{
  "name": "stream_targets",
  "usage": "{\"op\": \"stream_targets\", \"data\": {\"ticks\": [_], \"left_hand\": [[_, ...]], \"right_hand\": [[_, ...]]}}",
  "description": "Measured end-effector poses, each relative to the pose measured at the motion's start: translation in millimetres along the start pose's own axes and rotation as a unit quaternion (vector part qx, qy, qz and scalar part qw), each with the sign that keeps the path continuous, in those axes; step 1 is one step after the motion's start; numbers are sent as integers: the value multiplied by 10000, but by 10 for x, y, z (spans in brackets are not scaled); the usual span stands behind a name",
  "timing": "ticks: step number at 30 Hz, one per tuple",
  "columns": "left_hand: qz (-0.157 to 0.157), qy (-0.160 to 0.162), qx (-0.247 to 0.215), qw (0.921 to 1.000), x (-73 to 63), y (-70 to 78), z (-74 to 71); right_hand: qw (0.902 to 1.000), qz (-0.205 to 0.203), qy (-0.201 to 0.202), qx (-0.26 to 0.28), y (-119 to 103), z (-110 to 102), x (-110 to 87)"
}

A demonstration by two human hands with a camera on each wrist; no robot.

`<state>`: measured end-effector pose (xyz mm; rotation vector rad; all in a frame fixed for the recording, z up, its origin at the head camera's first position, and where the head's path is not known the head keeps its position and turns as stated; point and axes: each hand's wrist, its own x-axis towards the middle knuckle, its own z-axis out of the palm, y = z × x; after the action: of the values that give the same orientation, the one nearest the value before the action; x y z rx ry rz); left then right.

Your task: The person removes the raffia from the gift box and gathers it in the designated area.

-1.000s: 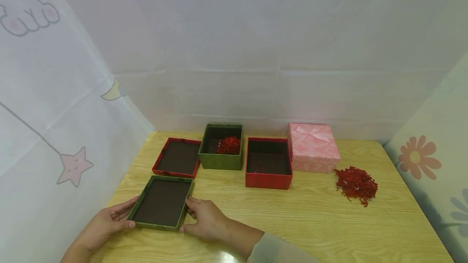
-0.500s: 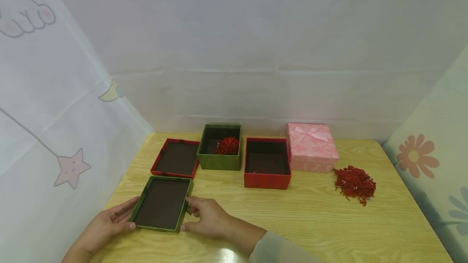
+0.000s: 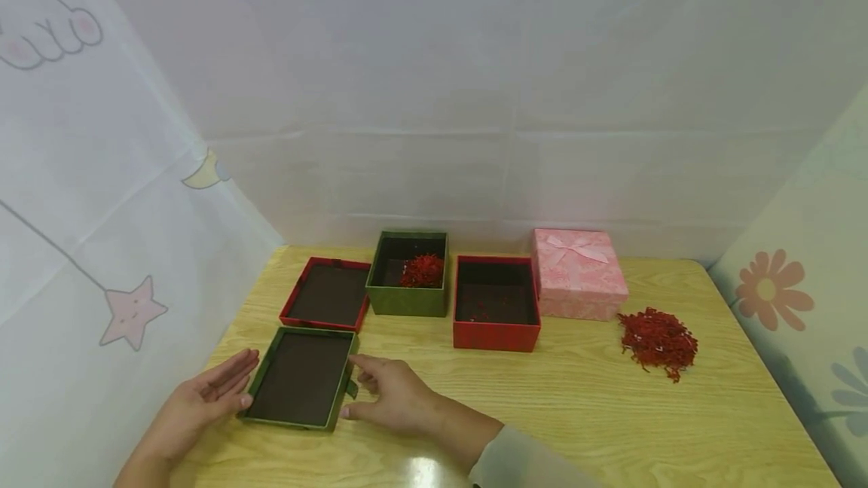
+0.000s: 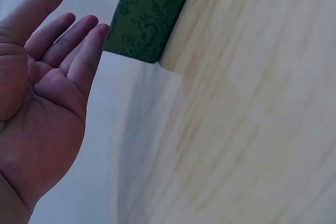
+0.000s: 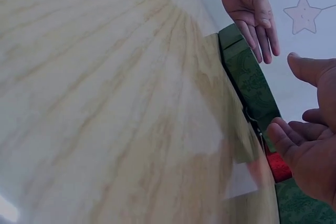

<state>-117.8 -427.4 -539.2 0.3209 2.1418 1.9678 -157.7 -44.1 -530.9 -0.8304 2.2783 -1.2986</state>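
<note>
A green patterned box lid point(image 3: 294, 379) lies upturned on the table at the front left, its dark inside facing up. Beside its left edge is my left hand point(image 3: 197, 409), fingers extended and palm turned toward the lid. In the left wrist view, those fingers point(image 4: 79, 45) are spread next to the lid's green side wall point(image 4: 149, 17). My right hand point(image 3: 400, 401) is at the lid's right edge, thumb and fingers parted, with a small green ribbon tab point(image 3: 351, 388) showing between them. The right wrist view shows nothing gripped by the right hand point(image 5: 315, 145).
Behind the green lid lies an upturned red lid point(image 3: 328, 296). A green box point(image 3: 407, 301) holds red shredded paper point(image 3: 423, 269). Right of it stand an uncovered red box point(image 3: 496, 336) with a few shreds and a lidded pink box point(image 3: 583, 285). More shredded paper point(image 3: 658, 341) is heaped farther right.
Both hands have let go of the green lid's sides and loosened their fingers. The right hand has drawn slightly right, exposing the ribbon tab. The lid has stayed in place.
</note>
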Motion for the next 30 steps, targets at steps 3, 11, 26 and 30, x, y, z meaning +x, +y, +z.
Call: {"op": "stream_targets", "data": {"ticks": [3,11,26,30], "left_hand": [[-63,212,331,9992,40,54,54],[-256,599,1008,9928,155,213,204],[-41,923,1481,9846,452,424,483],[-58,1087,1702,9794,535,492,598]], "right_hand": [[10000,-20,48,-2,-5,-62,-7],[9992,-337,201,13,17,-214,-8],[9956,-587,578,-439,-71,-573,-50],[9944,-601,639,-584,-108,-640,-47]]}}
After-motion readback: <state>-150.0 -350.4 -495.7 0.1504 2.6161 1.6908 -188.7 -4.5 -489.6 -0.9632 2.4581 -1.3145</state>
